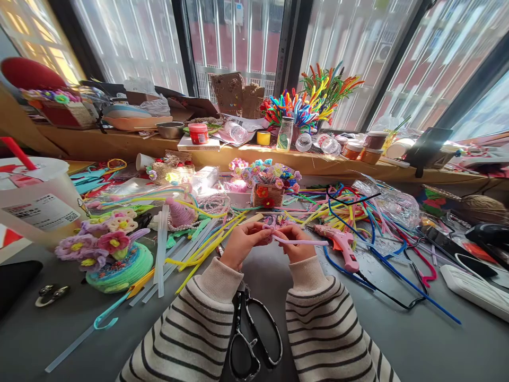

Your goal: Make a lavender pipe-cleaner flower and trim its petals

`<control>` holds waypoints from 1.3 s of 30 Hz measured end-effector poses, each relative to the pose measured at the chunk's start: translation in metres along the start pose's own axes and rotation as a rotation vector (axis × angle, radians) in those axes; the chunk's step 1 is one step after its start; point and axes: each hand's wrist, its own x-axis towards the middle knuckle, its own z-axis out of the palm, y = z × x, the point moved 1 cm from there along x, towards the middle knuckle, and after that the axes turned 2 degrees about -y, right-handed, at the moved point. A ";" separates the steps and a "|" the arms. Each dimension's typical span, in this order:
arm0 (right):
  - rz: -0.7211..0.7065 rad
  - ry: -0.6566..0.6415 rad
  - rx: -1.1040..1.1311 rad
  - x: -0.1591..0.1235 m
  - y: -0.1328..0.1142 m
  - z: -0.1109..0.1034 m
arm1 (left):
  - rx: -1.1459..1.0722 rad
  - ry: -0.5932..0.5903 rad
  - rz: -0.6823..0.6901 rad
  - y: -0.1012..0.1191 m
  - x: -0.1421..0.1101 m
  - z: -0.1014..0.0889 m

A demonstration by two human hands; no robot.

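"What do the hands hold?"

"The left hand [245,243] pinches a pale purple pipe cleaner [308,242] between thumb and fingers. The right hand [297,245] has hold of it too, fingers curled in close."

"Where is that pipe cleaner, exactly?"

"In front of the person, over the table [433,350] — one end is bunched at the fingertips, where the two hands nearly meet, and the straight length runs across the right hand and sticks out past it. The bunched part is too small to make out fully."

"And close by?"

"A pink glue gun [345,248] lies just to the right of the right hand. Black-handled scissors [253,344] rest between the striped sleeves [186,329]."

"On the other side?"

"Yellow pipe cleaners [201,246] and clear glue sticks [161,260] lie near the left hand. Beyond them sits a round green thing [123,273] topped with fuzzy flowers [113,241], then a drink cup [40,207] with a red straw [18,153]."

"Behind the hands?"

"A small basket [258,197] of colourful flowers [274,172] — upright, with more loose pipe cleaners [352,209] to its right."
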 end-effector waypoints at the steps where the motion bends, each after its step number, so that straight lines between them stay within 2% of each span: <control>1: 0.005 0.006 0.005 0.000 0.001 0.000 | 0.000 0.010 0.013 0.000 0.000 0.000; 3: 0.055 0.012 0.037 0.002 0.003 0.002 | 0.004 0.038 0.031 -0.001 0.000 0.000; 8: 0.345 -0.061 0.165 0.003 0.001 0.007 | 0.030 0.125 0.063 -0.002 0.001 -0.002; 11: 0.392 -0.113 0.200 0.002 -0.003 0.009 | 0.051 0.131 0.070 -0.001 0.001 -0.002; 14: 0.253 -0.144 0.125 0.000 -0.003 0.008 | 0.057 0.117 0.074 -0.001 0.001 -0.002; 19: -0.159 -0.058 -0.218 -0.002 0.004 0.008 | 0.109 0.109 0.066 -0.001 0.003 -0.003; 21: -0.230 -0.033 -0.293 -0.002 0.004 0.008 | 0.140 0.107 0.079 -0.002 0.003 -0.004; 24: -0.255 -0.016 -0.331 -0.003 0.003 0.008 | 0.159 0.083 0.095 -0.002 0.003 -0.004; 26: -0.224 0.024 -0.312 -0.003 0.002 0.007 | 0.160 0.061 0.095 -0.002 0.003 -0.004; 30: -0.046 0.056 -0.153 -0.004 0.001 0.005 | 0.155 0.004 0.105 0.000 0.001 -0.002; 36: 0.179 -0.069 0.247 -0.002 0.002 0.005 | 0.124 -0.007 0.133 0.003 -0.001 0.001; 39: 0.229 -0.096 0.369 -0.001 0.001 0.005 | 0.102 -0.030 0.129 0.004 -0.001 0.002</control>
